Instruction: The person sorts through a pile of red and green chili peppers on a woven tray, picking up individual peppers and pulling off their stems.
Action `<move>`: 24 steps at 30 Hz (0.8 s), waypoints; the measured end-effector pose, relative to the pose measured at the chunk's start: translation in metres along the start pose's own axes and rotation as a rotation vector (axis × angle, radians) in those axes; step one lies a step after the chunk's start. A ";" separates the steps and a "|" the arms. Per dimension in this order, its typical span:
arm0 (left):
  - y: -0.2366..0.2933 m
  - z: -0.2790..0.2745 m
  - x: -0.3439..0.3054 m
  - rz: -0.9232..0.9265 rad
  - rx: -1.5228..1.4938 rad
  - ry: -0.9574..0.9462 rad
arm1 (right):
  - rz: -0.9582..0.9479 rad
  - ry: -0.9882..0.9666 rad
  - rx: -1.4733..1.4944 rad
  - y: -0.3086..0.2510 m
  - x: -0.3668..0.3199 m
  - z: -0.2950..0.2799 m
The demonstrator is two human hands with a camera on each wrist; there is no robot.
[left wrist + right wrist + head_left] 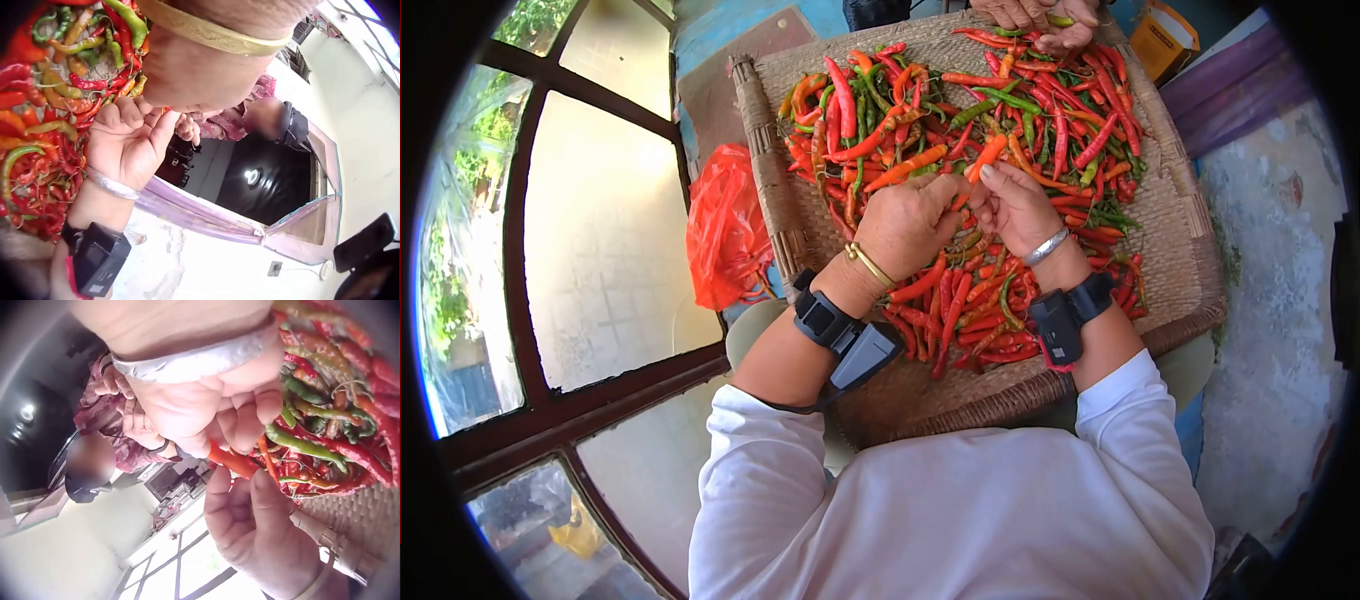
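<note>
An orange-red chili (988, 155) is pinched between the thumb and fingers of my right hand (1022, 210). My left hand (910, 222) meets it at the chili's lower end, its fingers curled in. In the right wrist view the chili (232, 460) spans both hands, with the thumb and a finger of my left hand (265, 534) gripping one end and my right hand (206, 412) at the other. Under both hands lies a heap of red, orange and green chilies (960, 310) on a woven tray (1175, 250).
Another person's hands (1040, 18) are over the tray's far edge. A red plastic bag (728, 230) lies left of the tray, beside a framed window (610, 240). At the back right stands an orange box (1165, 42), near a purple cloth (1240, 95).
</note>
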State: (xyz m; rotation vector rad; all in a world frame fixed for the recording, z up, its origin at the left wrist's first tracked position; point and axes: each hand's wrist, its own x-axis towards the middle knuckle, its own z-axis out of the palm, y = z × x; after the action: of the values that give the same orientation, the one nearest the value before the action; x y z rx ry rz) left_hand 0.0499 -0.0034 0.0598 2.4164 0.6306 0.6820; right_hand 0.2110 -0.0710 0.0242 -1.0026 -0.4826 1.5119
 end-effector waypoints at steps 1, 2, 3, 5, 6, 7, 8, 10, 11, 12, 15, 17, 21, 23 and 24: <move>0.000 0.001 0.000 0.020 0.008 -0.012 | 0.015 0.022 0.008 0.001 0.001 -0.002; 0.001 0.000 0.000 0.020 0.007 -0.011 | 0.015 0.023 0.007 0.001 0.001 -0.003; 0.002 -0.001 0.000 -0.023 -0.029 -0.053 | 0.015 0.020 0.011 0.001 0.001 -0.003; -0.001 -0.004 0.000 -0.068 -0.064 -0.093 | 0.017 0.015 0.013 0.001 0.002 -0.006; -0.005 -0.008 0.001 -0.121 -0.090 -0.154 | 0.045 0.060 -0.059 0.000 0.004 -0.009; -0.010 -0.011 0.001 -0.175 -0.117 -0.216 | 0.073 0.106 -0.131 -0.002 0.005 -0.012; -0.016 -0.015 0.002 -0.176 -0.118 -0.217 | 0.074 0.107 -0.131 -0.004 0.006 -0.015; -0.029 -0.020 0.003 -0.262 0.310 -0.258 | 0.209 0.148 -0.530 -0.009 0.007 -0.020; -0.034 -0.019 0.003 -0.296 0.439 -0.293 | 0.244 0.120 -0.515 -0.010 0.009 -0.024; -0.035 -0.017 0.004 -0.296 0.437 -0.292 | 0.245 0.121 -0.518 -0.011 0.011 -0.029; -0.034 -0.008 0.006 -0.325 0.526 -0.392 | -0.169 0.136 0.130 -0.022 0.012 -0.031; -0.031 -0.002 0.008 -0.305 0.563 -0.407 | -0.204 0.197 0.175 -0.029 0.010 -0.034; -0.030 0.003 0.015 -0.362 0.582 -0.443 | -0.027 0.196 -0.083 -0.015 0.009 -0.037; -0.031 0.006 0.017 -0.346 0.613 -0.371 | -0.021 0.169 -0.183 -0.012 0.009 -0.029; -0.035 0.010 0.016 -0.348 0.613 -0.371 | -0.014 0.140 -0.284 -0.009 0.009 -0.024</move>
State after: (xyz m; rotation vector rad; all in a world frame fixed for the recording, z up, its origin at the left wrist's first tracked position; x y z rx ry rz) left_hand 0.0578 0.0278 0.0359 2.7552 1.1881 -0.1351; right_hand 0.2362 -0.0660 0.0159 -1.3127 -0.6141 1.3735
